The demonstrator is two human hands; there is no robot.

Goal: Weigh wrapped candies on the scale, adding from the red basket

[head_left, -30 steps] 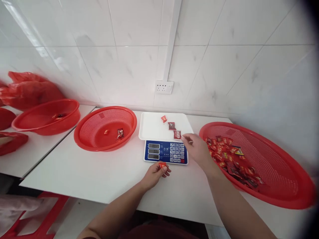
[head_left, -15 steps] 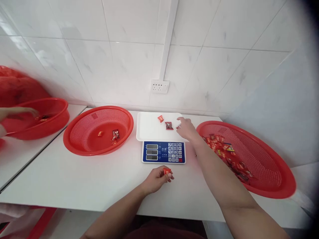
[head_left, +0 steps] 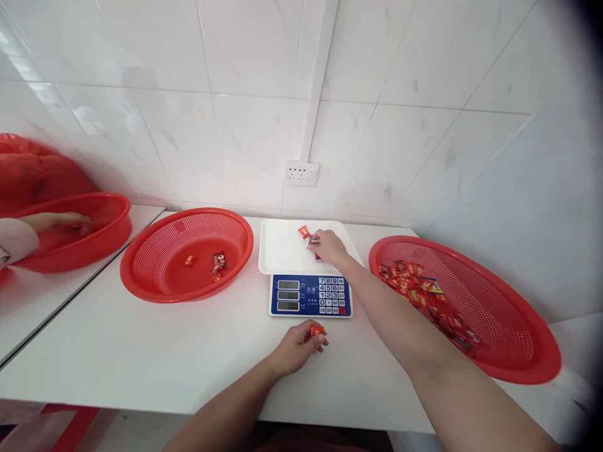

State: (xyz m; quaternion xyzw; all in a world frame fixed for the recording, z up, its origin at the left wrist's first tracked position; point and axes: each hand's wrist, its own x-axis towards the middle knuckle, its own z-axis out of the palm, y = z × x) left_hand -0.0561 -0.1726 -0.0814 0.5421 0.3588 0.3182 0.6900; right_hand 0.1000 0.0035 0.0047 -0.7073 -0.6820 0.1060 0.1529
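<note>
My left hand [head_left: 301,346] is closed around a red wrapped candy [head_left: 317,329], just above the table in front of the scale. Over the white weighing tray [head_left: 280,248] is my right hand [head_left: 333,247], its fingertips pinched on a dark red wrapped candy [head_left: 314,241]. Another dark packet [head_left: 319,258] shows partly from under that hand. Beside the pinched piece, a small bright red candy [head_left: 304,231] lies on the tray. The digital scale [head_left: 309,295] has a blue panel with keys and displays.
To the left stands a red perforated basket [head_left: 155,263] with a few candies. A fuller red basket [head_left: 513,314] is at right, under my forearm. Further left, another person's hand [head_left: 66,221] reaches into a red basin [head_left: 106,235]. A wall socket [head_left: 301,172] sits behind the scale.
My right hand has moved left across the tray, bringing a dark red candy close to the small red one. My left hand still holds its candy. The other person's hand has moved further right.
</note>
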